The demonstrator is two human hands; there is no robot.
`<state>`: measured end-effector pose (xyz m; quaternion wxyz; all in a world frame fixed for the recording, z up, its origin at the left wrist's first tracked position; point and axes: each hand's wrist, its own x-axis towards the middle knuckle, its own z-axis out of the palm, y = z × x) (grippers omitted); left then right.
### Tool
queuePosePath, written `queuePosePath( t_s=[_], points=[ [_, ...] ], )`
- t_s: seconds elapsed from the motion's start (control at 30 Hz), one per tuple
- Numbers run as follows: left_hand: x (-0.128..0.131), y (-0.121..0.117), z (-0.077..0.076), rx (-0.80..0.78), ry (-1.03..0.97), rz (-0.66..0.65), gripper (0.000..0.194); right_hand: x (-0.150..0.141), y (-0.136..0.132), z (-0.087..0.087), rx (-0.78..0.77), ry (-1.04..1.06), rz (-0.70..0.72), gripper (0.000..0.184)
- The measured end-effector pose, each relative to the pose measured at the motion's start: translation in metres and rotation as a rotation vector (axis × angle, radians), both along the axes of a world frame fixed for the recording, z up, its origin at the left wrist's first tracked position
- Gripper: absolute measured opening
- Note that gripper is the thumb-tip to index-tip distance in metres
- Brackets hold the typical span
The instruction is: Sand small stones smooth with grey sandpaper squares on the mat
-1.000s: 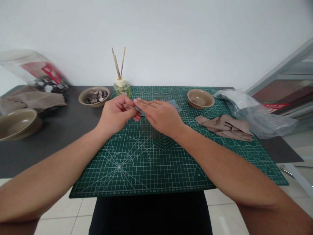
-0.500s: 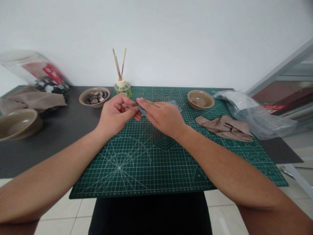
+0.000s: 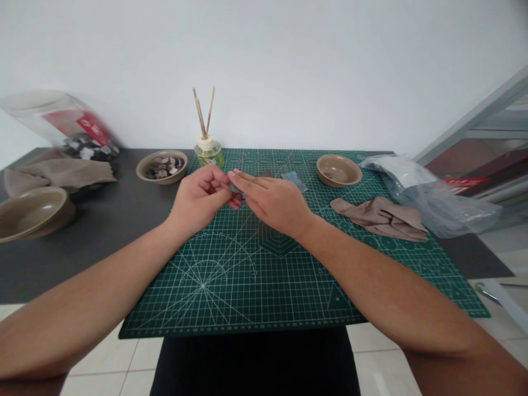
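My left hand [image 3: 203, 197] and my right hand [image 3: 273, 201] meet over the far middle of the green cutting mat [image 3: 256, 264]. Between their fingertips sits a small grey-blue piece of cloth [image 3: 237, 189]. The left hand's fingers are curled and pinch one end of it. The right hand's fingers lie stretched and pressed together over the other end. A further part of grey-blue cloth [image 3: 293, 179] shows on the mat just behind the right hand.
A reed diffuser [image 3: 208, 148] stands behind the hands. A bowl of small pieces [image 3: 161, 166] is at its left, another bowl [image 3: 339, 170] at the right. Beige cloth [image 3: 381, 218] and a plastic bag [image 3: 429, 193] lie right. A bowl [image 3: 31, 212], cloth and a tipped jar [image 3: 61, 125] are far left.
Both hands stayed together on the small cloth, with only slight finger shifts. The camera tilted a little, so everything sits slightly lower in view.
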<state>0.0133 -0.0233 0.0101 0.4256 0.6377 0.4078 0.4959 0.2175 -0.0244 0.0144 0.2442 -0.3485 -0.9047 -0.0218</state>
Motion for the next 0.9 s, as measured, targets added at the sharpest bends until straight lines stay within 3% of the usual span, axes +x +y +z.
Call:
queuePosePath(
  t_s=[0.2,0.5,0.9],
  points=[
    [0.0015,0.0,-0.0011,0.007,-0.04,0.035,0.03,-0.0003,-0.0019,0.0002,-0.009,0.004,-0.034,0.058],
    [-0.0008,0.0041,-0.0004,0.045,0.079,0.032,0.018,-0.002,0.0008,-0.0031,0.018,-0.011,-0.012,0.057],
    [0.0001,0.0064,-0.0053,0.008,-0.108,0.008,0.026,-0.0024,-0.0021,-0.0004,-0.023,0.023,-0.041,0.058]
  ],
)
